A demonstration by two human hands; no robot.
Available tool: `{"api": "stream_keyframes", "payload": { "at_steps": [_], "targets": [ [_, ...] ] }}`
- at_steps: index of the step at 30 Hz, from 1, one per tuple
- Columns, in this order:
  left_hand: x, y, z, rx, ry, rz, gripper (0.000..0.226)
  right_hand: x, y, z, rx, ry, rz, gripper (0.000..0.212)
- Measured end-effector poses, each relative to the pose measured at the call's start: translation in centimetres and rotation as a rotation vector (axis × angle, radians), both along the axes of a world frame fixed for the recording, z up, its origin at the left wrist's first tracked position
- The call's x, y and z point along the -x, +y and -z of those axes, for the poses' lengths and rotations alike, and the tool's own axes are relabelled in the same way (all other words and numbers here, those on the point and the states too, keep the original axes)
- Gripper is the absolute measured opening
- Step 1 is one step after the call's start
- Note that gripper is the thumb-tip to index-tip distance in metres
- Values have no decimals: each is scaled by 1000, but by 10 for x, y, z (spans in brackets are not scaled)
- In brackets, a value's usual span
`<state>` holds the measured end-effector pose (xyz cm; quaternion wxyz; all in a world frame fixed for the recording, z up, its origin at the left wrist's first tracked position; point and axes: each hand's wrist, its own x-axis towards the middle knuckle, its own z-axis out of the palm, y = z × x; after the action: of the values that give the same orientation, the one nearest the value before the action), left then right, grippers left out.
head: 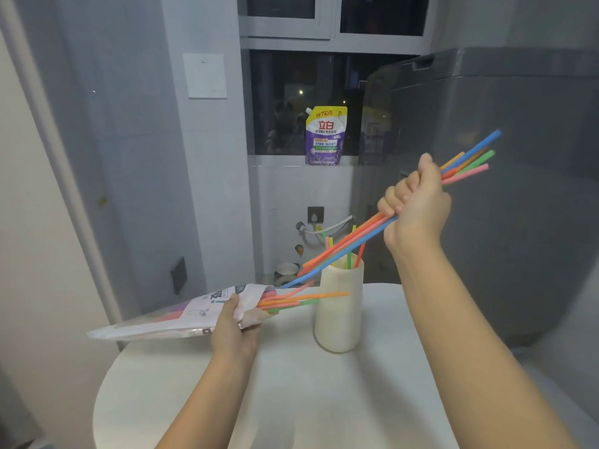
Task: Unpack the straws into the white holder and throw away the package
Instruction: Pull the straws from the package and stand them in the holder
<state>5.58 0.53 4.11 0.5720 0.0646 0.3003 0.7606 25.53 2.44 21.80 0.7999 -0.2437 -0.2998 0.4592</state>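
My right hand (416, 202) grips a bunch of coloured straws (343, 246) raised in the air, slanting from upper right down to lower left, with their lower ends just past the package's mouth. My left hand (231, 325) holds the plastic straw package (181, 315) near its open end, above the table's left edge. Several more straws (301, 299) stick out of that open end toward the holder. The white holder (338, 309) stands upright on the round white table (291, 400), with a few straws (351, 254) standing in it.
A grey washing machine (502, 189) fills the right side, close behind my right hand. A purple and yellow detergent pouch (325, 136) stands on the window sill. A wall with a white switch plate (205, 76) is at the left.
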Motion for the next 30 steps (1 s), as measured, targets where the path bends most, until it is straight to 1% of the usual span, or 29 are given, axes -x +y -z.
{"api": "stream_keyframes", "payload": {
  "at_steps": [2,7,13,15,19,23,25,28,30],
  "targets": [
    [-2,-2,-1,6,28,11,48,-4,-3,-10,-16,-49,54,51],
    [-7,-4,-1,-2,-4,2,49,-8,-3,-26,-46,-131,148,44],
    [-10,-6,-3,-41,-48,17,39,-11,4,-33,-41,-184,200,42],
    [-11,-6,-4,-44,-50,21,41,-12,6,-33,-42,-180,210,42],
    [-10,-7,-6,-50,-80,34,26,-16,6,-42,-75,-166,210,44],
    [-11,-6,-8,-32,-62,22,15,-19,7,-50,-130,-189,218,46],
    [-11,-5,-7,-17,-56,13,12,-15,10,-50,-142,-223,201,45],
    [-11,-5,-5,-1,-46,36,21,-6,21,-39,-113,-346,210,46],
    [-11,-5,-6,2,-47,35,14,1,30,-25,-80,-434,210,47]
  ]
}}
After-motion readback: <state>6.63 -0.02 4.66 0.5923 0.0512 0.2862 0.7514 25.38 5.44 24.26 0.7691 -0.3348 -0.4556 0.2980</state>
